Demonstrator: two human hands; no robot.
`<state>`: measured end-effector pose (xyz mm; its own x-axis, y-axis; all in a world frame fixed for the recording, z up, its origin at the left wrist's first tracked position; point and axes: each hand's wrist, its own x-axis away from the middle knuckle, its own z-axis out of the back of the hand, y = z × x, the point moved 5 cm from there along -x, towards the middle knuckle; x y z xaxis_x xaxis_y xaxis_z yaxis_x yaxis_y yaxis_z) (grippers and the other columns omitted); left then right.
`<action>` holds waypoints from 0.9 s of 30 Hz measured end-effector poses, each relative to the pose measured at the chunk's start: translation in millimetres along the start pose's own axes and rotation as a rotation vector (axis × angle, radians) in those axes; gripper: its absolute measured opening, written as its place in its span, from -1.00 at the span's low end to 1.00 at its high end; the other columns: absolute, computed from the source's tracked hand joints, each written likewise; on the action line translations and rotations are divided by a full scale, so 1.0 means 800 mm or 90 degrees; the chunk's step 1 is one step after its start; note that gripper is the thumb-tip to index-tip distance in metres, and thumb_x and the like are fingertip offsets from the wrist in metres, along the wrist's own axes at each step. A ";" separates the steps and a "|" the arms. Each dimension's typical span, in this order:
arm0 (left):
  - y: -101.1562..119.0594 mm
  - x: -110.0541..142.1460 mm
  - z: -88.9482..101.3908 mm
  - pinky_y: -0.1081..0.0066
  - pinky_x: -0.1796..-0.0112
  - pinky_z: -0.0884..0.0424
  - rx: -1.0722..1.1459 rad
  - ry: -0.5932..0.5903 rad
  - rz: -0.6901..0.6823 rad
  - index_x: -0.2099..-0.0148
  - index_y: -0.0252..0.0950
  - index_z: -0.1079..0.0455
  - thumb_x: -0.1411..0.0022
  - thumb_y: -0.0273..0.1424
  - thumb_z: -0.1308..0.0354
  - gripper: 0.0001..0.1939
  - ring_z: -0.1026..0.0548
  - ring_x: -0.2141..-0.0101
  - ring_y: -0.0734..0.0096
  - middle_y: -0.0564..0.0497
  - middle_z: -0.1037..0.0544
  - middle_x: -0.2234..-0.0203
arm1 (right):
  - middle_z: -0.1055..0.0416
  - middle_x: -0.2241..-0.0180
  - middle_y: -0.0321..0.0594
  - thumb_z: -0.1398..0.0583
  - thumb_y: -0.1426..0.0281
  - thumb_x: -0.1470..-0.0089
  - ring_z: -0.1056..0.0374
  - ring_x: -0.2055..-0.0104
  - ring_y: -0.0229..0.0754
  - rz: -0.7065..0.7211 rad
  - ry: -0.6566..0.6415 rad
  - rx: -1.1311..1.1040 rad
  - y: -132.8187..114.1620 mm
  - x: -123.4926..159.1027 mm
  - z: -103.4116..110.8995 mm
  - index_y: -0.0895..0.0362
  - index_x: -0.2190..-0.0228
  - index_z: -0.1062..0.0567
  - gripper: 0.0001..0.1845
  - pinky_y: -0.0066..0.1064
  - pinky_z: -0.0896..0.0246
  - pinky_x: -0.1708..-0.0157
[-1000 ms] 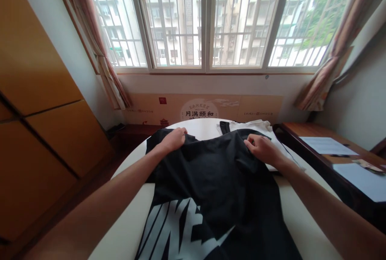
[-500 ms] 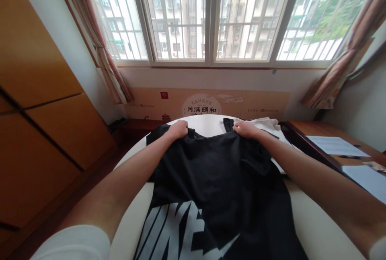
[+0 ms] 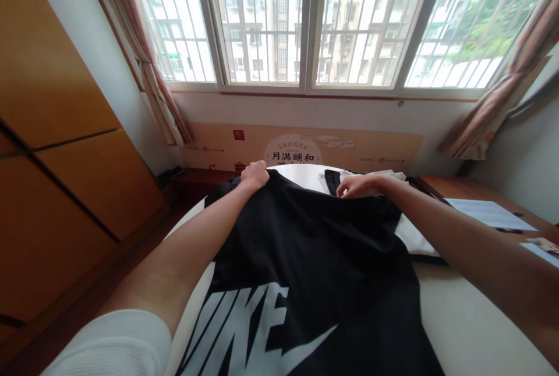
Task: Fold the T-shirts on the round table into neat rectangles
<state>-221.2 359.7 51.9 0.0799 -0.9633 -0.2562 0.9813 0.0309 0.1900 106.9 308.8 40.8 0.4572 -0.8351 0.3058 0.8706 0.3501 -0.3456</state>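
A black T-shirt [image 3: 332, 254] with large grey-white lettering and a swoosh is spread over a round white table [image 3: 454, 306]. My left hand [image 3: 255, 174] is closed on the shirt's upper edge near its left shoulder and lifts that edge a little. At the right part of the same edge, my right hand [image 3: 360, 186] has its fingers curled down against the black cloth; the fingertips are partly hidden. Between my hands the edge slopes down from left to right. Behind my right hand lie white and black folded clothes [image 3: 417, 239], partly covered by the shirt.
To the right stands a wooden desk [image 3: 463, 187] with sheets of paper [image 3: 489, 214] and a pen. An orange-brown cabinet [image 3: 70, 190] is on the left. Ahead, a printed beige panel [image 3: 253, 143] leans below the barred window [image 3: 266, 21], with tied curtains at both sides.
My left hand has risen slightly and pulled the shirt's edge up with it. My right hand has loosened and turned, its wrist higher. The shirt front is smoother, and its swoosh shows more fully.
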 end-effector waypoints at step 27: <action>-0.030 0.016 -0.060 0.27 -0.03 -0.43 0.009 -0.129 -0.071 -0.19 -0.42 -0.35 -0.39 -0.36 -0.01 -0.61 -0.55 -0.10 0.02 -0.35 -0.57 -0.11 | -0.56 0.41 -0.04 -0.31 0.22 -0.23 -0.53 0.35 -0.06 -0.197 0.077 -0.011 0.079 -0.002 0.001 0.21 0.43 -0.52 -0.68 -0.30 -0.38 0.27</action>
<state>-235.6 359.5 -1.8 -0.0666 -0.9944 -0.0815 0.9793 -0.0808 0.1856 161.2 332.2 19.0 0.1461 -0.9452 0.2919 0.9610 0.0655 -0.2687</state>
